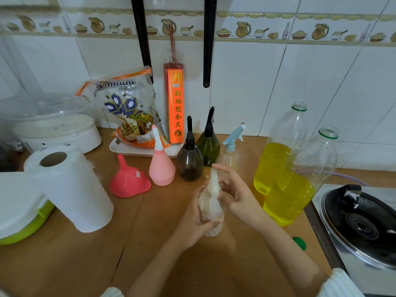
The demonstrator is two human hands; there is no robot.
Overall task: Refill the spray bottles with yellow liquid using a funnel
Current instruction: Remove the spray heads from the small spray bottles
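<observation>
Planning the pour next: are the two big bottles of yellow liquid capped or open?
Open. Both big bottles show bare necks with only green rings; a loose green cap lies on the counter.

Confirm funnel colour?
Pink, the funnel lying wide end down on the counter; head view shows it.

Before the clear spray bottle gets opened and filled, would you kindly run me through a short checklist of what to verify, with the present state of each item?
1. Clear spray bottle held steady: ok, the left hand grips its body, upright on the counter.
2. Spray head removed: not ok, it is on; the right hand is at it.
3. Funnel within reach: ok, the pink funnel lies mouth down left of the bottle, untouched.
4. Yellow liquid available: ok, both large bottles hold some and stand uncapped.
5. Clear spray bottle empty: cannot tell through the hands.
6. Paper towel roll for spills: ok, at left.
</observation>
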